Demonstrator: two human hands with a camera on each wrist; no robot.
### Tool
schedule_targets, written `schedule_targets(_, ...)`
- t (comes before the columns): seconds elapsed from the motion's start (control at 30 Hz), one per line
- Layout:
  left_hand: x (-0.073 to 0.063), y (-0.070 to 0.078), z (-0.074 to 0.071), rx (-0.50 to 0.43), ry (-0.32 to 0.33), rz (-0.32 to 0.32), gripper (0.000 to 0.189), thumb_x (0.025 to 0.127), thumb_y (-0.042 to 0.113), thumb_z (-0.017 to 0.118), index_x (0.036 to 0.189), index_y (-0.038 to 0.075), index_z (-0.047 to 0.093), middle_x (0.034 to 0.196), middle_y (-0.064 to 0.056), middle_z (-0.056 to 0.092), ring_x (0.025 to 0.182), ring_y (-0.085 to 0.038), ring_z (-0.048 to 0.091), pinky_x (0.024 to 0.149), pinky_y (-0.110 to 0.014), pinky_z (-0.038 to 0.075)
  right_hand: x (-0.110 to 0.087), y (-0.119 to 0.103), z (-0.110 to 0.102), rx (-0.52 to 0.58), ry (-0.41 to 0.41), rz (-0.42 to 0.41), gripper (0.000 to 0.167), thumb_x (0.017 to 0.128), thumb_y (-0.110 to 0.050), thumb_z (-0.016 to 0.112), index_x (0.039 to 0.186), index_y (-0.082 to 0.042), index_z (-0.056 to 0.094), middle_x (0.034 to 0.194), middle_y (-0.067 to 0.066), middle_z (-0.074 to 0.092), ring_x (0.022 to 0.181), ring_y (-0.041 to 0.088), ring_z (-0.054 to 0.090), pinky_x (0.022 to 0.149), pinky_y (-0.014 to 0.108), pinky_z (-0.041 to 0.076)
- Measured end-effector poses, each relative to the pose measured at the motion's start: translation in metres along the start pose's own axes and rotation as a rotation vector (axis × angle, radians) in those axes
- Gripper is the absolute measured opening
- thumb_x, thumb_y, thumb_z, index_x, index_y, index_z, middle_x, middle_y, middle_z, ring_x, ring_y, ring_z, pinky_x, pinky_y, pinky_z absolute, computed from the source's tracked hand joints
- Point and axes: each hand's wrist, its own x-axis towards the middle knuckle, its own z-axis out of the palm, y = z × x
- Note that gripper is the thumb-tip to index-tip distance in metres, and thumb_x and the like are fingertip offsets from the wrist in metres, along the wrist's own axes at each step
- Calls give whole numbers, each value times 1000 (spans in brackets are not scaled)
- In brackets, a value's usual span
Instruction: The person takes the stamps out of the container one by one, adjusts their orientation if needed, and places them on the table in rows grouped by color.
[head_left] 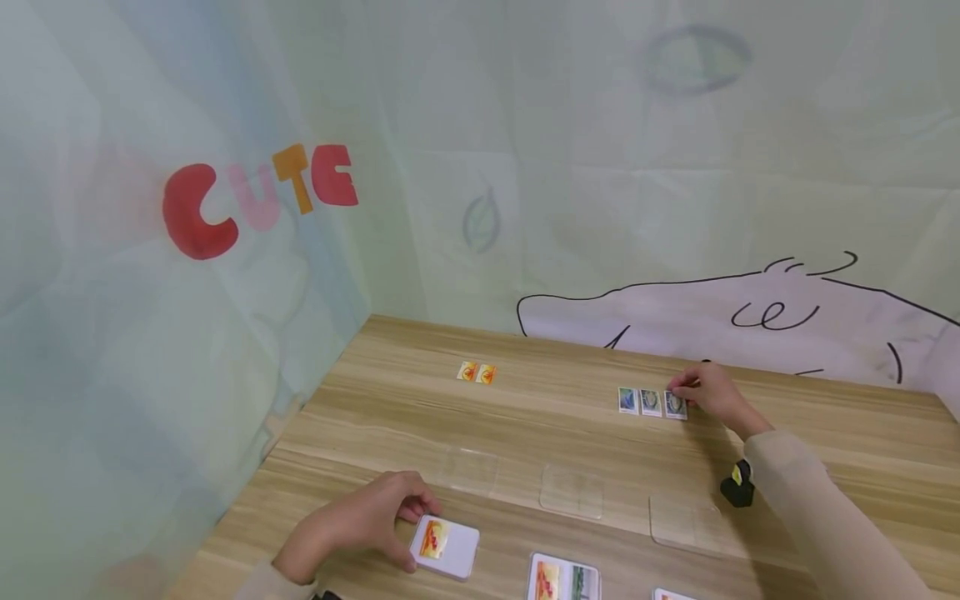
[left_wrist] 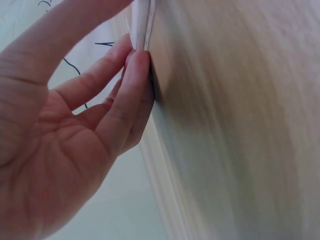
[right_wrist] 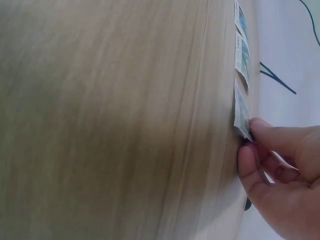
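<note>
My right hand [head_left: 716, 392] is at the far side of the table, thumb and fingertip pinching the edge of the rightmost green stamp [head_left: 676, 405]. In the right wrist view that stamp [right_wrist: 241, 111] tilts up a little at the pinched end. Two more stamps lie beside it in a row, a green one [head_left: 651, 403] and a bluish one [head_left: 627, 401]. Near the front, my left hand [head_left: 371, 518] holds a white round-cornered holder [head_left: 459, 550] by its edges, thumb on the near side. An orange-red stamp [head_left: 434, 538] lies on the holder's left half.
Two orange stamps [head_left: 477, 372] lie at the back left. Clear plastic plates [head_left: 572, 490] form a row mid-table. Another white holder [head_left: 564, 577] with two stamps and a partly cut-off one [head_left: 671, 595] sit at the front. A small black object [head_left: 738, 487] stands beside my right forearm.
</note>
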Motion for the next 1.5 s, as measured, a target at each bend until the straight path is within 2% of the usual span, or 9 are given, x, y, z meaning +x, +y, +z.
schedule_targets(0.83, 0, 4, 0, 0, -3, -13, 55, 60, 3, 94, 106, 1, 65, 103, -3, 61, 92, -12, 61, 83, -27, 54, -2, 2, -1, 1, 7, 29, 9, 91, 4, 66, 97, 10, 69, 93, 18, 67, 82, 26, 57, 61, 28, 50)
schedule_targets(1.17, -1, 3, 0, -3, -3, -15, 55, 60, 3, 94, 106, 2, 64, 104, -3, 61, 93, -12, 61, 83, -27, 54, -5, 2, -5, 53, 2, 60, 16, 93, 2, 65, 104, 13, 66, 98, 23, 66, 87, 28, 58, 65, 29, 54)
schedule_targets(1.5, -1, 3, 1, 10, 4, -24, 54, 59, 3, 94, 105, 3, 65, 104, -4, 61, 92, -10, 60, 83, -26, 54, -6, 2, -10, 86, -4, 70, 19, 95, 0, 63, 108, 14, 64, 101, 23, 66, 85, 24, 60, 68, 27, 55)
